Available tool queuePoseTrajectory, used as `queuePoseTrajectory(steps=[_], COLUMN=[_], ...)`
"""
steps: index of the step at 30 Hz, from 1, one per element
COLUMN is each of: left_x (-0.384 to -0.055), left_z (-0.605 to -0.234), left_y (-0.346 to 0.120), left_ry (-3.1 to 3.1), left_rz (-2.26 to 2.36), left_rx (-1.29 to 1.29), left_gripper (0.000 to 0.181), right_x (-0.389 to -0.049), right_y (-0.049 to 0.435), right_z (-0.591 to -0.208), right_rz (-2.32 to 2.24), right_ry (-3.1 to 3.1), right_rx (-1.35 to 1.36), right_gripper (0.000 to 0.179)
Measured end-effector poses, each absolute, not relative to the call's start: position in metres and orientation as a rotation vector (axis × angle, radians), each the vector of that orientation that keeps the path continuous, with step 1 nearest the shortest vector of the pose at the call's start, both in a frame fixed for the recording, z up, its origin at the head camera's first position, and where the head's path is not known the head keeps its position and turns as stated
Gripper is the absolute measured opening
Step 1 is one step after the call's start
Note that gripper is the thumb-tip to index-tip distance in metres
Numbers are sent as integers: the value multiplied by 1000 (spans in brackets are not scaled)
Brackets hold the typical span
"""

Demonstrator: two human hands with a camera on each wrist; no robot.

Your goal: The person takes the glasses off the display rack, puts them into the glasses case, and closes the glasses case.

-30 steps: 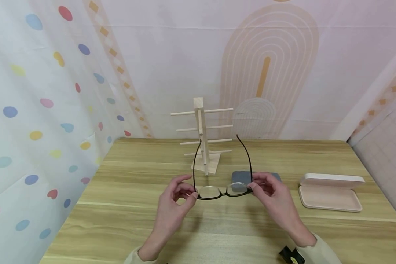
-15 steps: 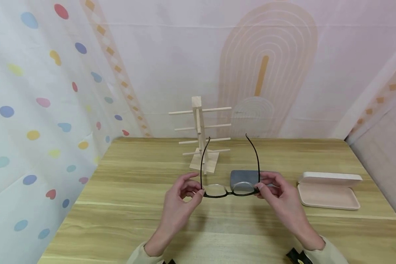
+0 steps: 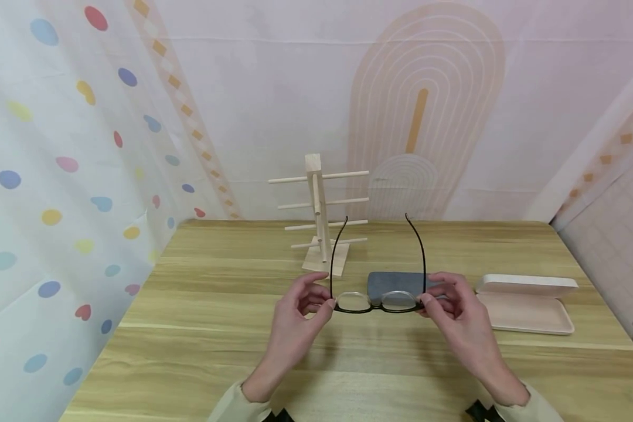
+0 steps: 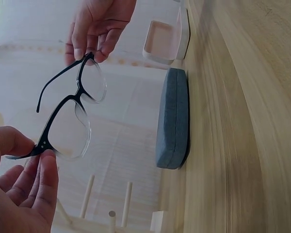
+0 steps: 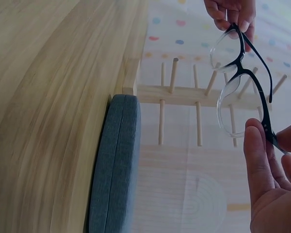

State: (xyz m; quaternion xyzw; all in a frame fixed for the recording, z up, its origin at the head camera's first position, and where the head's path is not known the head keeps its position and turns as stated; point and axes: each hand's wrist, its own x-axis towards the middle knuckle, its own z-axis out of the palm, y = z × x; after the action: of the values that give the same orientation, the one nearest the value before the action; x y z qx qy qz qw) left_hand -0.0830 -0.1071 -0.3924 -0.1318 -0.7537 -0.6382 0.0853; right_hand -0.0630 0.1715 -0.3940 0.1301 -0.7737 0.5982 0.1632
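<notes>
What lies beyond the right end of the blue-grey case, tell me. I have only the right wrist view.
Observer: A white case, open and pale pink inside.
Operator: Report on the right end of the blue-grey case; my picture cuts it off.
Observer: The left wrist view shows that end: rounded, and shut.
Operator: Now place the glasses for me, as the head camera has them.
Observer: There, the lens nearer the right hand overlaps the lower part of the blue-grey case.
</notes>
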Motion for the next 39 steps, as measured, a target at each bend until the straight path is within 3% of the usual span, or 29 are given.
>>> queuePoseTrajectory(steps=[27,39], left_x=[-93,-93], left_z=[-396,-397], left_y=[-92,-89], left_ry=[-2270,-2295], left_rz=[-1940,-1926], left_rx=[-372,-371], left_gripper=[39,39], right_x=[-60,-60], right_y=[181,181], right_z=[-397,-398], right_rz=[1619,1589], right_ry=[-2217,-2181], right_rx=[324,325], right_gripper=[39,25])
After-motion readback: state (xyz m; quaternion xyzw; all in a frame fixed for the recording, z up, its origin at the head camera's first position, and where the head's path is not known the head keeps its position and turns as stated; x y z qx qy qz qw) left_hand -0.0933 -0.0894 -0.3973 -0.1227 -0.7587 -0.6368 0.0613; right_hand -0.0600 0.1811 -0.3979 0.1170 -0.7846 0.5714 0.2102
